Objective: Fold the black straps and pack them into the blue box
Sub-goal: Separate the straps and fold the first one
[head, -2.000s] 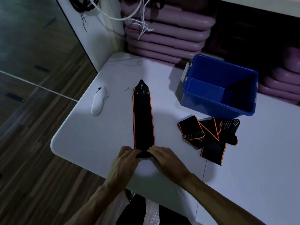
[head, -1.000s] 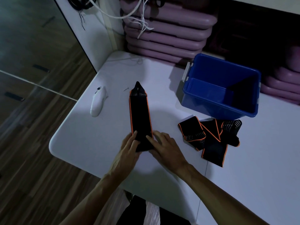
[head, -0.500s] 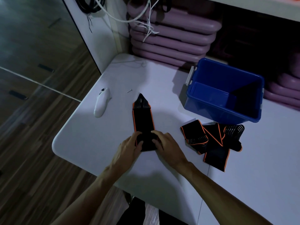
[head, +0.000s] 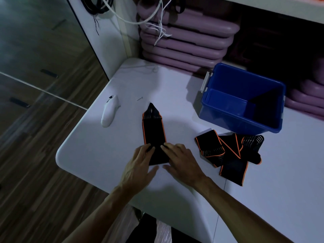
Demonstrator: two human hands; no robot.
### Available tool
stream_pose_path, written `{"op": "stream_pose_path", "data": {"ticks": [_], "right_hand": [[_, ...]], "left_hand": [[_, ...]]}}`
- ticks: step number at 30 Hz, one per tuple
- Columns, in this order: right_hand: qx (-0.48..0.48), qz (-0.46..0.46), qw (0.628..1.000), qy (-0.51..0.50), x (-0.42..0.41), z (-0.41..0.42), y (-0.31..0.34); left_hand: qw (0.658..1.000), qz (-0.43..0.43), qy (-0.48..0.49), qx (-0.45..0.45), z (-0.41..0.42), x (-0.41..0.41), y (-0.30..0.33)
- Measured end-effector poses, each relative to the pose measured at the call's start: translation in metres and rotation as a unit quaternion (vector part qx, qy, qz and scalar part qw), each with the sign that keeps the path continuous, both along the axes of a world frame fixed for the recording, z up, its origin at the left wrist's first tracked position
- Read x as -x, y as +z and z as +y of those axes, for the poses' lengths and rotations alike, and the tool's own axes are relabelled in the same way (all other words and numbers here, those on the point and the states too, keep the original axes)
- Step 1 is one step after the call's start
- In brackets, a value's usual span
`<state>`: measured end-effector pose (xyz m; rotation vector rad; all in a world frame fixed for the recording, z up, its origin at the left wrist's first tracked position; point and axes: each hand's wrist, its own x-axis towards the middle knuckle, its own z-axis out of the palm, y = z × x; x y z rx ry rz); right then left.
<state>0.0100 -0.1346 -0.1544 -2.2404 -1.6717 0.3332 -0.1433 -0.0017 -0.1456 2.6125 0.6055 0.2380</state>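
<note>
A black strap with orange edges (head: 153,130) lies lengthwise on the white table (head: 105,151), its pointed end away from me and its near end rolled up into a thick fold. My left hand (head: 138,165) and my right hand (head: 180,162) press on that fold from both sides, fingers on the fabric. Several more black straps (head: 229,151) lie in a loose heap to the right. Behind the heap stands the blue box (head: 243,97), open, with nothing visible inside.
A white handheld device (head: 109,111) and a small screw (head: 139,98) lie at the table's left. Purple mats (head: 185,41) are stacked behind the table, with white cords (head: 157,20) hanging above. The table's rounded edge drops to wooden floor on the left.
Both hands have rolled the strap's near end away from me, so the flat part is much shorter. The camera has shifted slightly.
</note>
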Motion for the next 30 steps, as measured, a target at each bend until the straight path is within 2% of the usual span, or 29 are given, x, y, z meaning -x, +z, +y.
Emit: {"op": "stream_pose_path", "data": {"ticks": [4,6,9,12,17,19,21,25,27,30], "right_hand": [[-0.025,-0.01,0.999,0.022,-0.004,0.003,0.001],[-0.027,0.033,0.999,0.026,-0.007,0.005,0.005],[-0.027,0.131,0.991,-0.024,-0.007,0.014,0.019],[-0.025,0.178,0.978,-0.106,-0.008,0.035,0.025],[-0.07,0.165,0.962,-0.206,-0.004,0.059,0.012],[-0.062,0.137,0.963,-0.224,-0.002,0.059,0.011],[-0.038,0.096,0.97,-0.222,0.001,0.051,0.013],[-0.016,0.037,0.978,-0.205,0.01,0.033,0.015],[-0.01,0.003,0.984,-0.18,0.017,0.028,0.007],[0.02,-0.044,0.983,-0.176,0.021,0.02,-0.007]], "left_hand": [[1.0,0.013,-0.001,0.006,0.003,0.003,-0.002],[0.999,-0.005,0.01,0.03,0.005,0.0,0.007],[0.993,-0.033,0.036,0.103,0.01,-0.011,0.023],[0.988,-0.038,0.087,0.122,0.025,-0.029,0.021],[0.964,0.005,0.224,0.141,0.037,-0.052,0.009],[0.959,0.027,0.247,0.133,0.032,-0.057,0.012],[0.96,0.013,0.252,0.124,0.026,-0.057,0.016],[0.982,-0.036,0.166,0.077,0.01,-0.037,0.003],[0.989,-0.034,0.111,0.095,-0.001,-0.028,-0.011],[0.988,-0.041,0.08,0.125,-0.005,-0.034,-0.023]]}}
